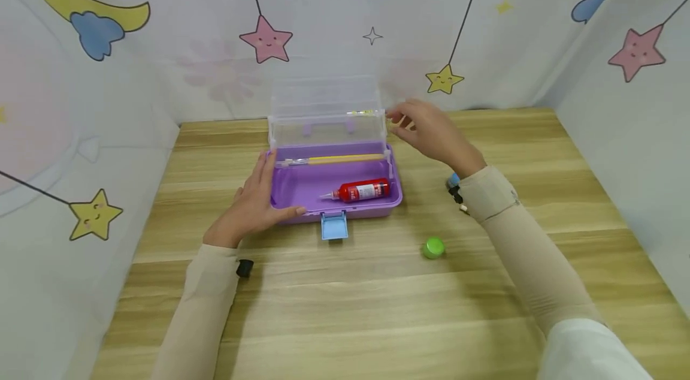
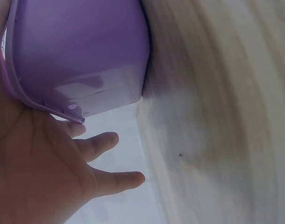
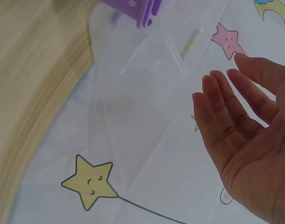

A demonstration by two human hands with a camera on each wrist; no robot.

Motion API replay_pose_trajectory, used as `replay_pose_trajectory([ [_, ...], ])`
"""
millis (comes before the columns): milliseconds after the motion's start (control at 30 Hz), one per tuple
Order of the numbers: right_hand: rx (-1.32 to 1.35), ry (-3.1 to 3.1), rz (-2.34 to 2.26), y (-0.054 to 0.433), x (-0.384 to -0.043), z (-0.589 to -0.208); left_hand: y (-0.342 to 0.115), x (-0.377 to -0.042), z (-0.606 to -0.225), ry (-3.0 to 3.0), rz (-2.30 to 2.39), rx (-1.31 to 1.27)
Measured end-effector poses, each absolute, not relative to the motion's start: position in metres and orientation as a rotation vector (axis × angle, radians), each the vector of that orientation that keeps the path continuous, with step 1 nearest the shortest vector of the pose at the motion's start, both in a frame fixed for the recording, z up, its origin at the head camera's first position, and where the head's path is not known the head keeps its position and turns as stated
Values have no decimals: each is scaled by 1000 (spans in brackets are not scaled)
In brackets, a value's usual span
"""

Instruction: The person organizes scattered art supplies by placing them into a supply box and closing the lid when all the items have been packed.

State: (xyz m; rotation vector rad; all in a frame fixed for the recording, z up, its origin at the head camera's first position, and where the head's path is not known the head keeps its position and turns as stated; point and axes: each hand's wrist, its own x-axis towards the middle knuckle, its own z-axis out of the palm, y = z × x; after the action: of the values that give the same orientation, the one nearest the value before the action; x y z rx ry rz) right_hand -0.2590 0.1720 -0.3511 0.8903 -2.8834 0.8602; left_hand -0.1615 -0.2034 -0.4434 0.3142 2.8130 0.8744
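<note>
A purple box [image 1: 366,210] stands on the table with its clear lid [image 1: 323,89] raised behind it. My left hand [image 1: 250,203] rests against the box's left end, thumb along the front rim and the other fingers stretched out. In the left wrist view, the palm lies by the purple side wall [image 2: 100,51]. Inside the box are a red bottle [image 1: 363,190] with a clear nozzle and a brush with a yellowish handle [image 1: 345,159]. My right hand [image 1: 428,128] is beside the clear upper tray [image 1: 323,133], fingers loosely bent and holding nothing. A slim yellow-patterned stick [image 1: 363,112] lies up there.
A blue latch [image 1: 334,227] hangs from the box front. On the table to the right are a round green cap [image 1: 433,247] and a small black and blue item [image 1: 454,187], partly behind the right sleeve. A patterned white curtain [image 1: 323,8] stands close behind the box.
</note>
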Motion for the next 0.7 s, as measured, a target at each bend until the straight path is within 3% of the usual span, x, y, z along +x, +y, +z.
replay_pose_trajectory([
  [700, 614, -2950, 877, 273, -185, -395, -202, -164, -449, 2825, 857, 309],
])
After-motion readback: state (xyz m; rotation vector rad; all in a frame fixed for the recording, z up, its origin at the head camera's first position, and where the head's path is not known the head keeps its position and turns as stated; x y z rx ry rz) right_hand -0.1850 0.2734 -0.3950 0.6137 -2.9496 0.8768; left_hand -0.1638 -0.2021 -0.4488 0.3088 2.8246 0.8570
